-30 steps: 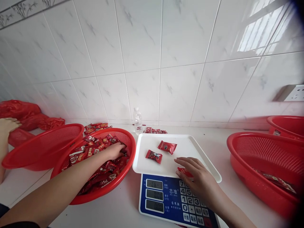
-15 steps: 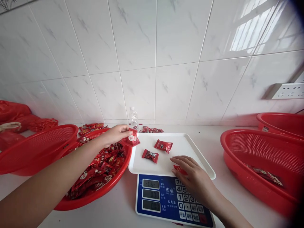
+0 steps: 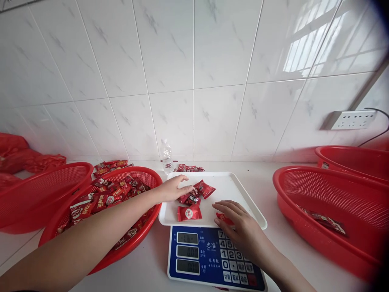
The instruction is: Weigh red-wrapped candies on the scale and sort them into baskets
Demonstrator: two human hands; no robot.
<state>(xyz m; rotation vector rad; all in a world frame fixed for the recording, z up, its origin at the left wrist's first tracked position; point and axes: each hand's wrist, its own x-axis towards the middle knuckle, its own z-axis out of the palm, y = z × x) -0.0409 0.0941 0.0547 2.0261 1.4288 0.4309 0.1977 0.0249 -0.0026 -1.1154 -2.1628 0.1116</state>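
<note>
My left hand (image 3: 174, 188) reaches over the white scale tray (image 3: 237, 190) with its fingers stretched out, fingertips touching a red candy packet (image 3: 191, 198). Another packet (image 3: 205, 189) lies just behind it, and a third packet (image 3: 189, 213) lies flat near the tray's front edge. My right hand (image 3: 241, 229) rests on the tray's front right edge, its thumb and fingers closed over a small red packet (image 3: 224, 219) that peeks out beneath them. The tray sits on a blue electronic scale (image 3: 209, 253) with a keypad and three displays.
A red basket (image 3: 142, 174) full of candy packets stands left of the scale, with another red basket (image 3: 36, 190) beyond it. Two more red baskets (image 3: 322, 194) stand on the right. A small water bottle (image 3: 166, 156) and loose packets (image 3: 188, 167) lie by the tiled wall. A power strip (image 3: 349, 119) hangs at the right.
My left hand lifted a packet out of the left basket, carried it right to the tray and let it go there. My right hand stayed put.
</note>
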